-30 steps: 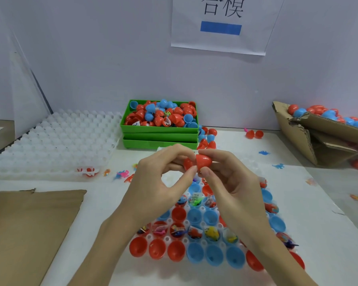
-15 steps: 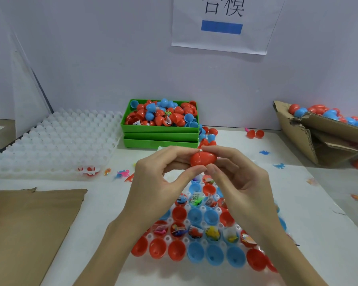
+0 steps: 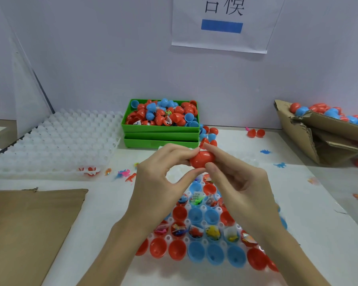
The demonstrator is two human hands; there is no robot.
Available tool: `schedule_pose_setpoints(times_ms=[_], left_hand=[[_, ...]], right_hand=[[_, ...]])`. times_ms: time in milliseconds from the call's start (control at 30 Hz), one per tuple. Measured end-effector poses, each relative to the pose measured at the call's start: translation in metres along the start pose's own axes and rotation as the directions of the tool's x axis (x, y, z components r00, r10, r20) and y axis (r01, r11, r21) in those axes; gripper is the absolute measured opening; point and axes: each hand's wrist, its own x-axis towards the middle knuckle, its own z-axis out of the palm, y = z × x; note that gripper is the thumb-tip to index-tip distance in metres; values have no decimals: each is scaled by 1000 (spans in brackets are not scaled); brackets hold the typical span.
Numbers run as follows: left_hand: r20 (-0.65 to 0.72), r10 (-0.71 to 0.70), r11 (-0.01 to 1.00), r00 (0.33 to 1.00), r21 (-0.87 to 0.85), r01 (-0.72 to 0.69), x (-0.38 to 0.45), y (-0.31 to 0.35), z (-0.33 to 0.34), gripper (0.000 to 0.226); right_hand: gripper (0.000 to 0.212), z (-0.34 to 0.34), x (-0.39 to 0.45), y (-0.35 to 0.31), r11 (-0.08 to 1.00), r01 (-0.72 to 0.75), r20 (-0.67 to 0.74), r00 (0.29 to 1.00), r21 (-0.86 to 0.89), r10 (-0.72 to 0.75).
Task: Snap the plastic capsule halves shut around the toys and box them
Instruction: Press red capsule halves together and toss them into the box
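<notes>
**Red capsule held over the white table**

We see both hands raised above the middle of a white table [image 3: 103,205] that stands in a corner of pale walls. The left hand [image 3: 159,182] pinches the left end of a red capsule [image 3: 202,159] between thumb and fingertips, and the right hand [image 3: 238,182] pinches its right end the same way. The capsule lies sideways with a seam down its middle, its two halves together.

Below the hands, on the near part of the table, a clear tray [image 3: 203,240] holds red and blue capsule halves, some with small toys inside. On the far side of the table, against the wall, a stack of green bins [image 3: 160,137] is heaped with red and blue halves, and a few more lie loose just to its right. To the far left rests a white dimpled tray [image 3: 56,141]. At the near left lies a flat sheet of cardboard [image 3: 29,230]. At the far right a torn cardboard box [image 3: 310,137] holds closed red and blue capsules. Small toy figures are scattered on the table. A paper sign [image 3: 223,23] with a blue bar hangs on the far wall.
</notes>
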Motion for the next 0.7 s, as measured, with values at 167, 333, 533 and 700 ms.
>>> schedule_pose_setpoints(times_ms=[167,333,533,700], left_hand=[[-5,126,982,992,146,-124,-7,-1,7,40],[-38,216,948,976,248,-200,-11,-3,13,40],[-27,165,974,986,162,-159,-9,-2,13,40],[167,-62,974,984,-203,96,-2,-2,0,40]], right_hand=[[35,14,-6,-5,999,-21,-40,999,-44,19],[29,13,-6,-6,999,-41,-55,998,-27,39],[34,10,-6,-5,999,1,-20,1000,-39,-2],[36,-5,3,-3,952,-154,234,968,265,91]])
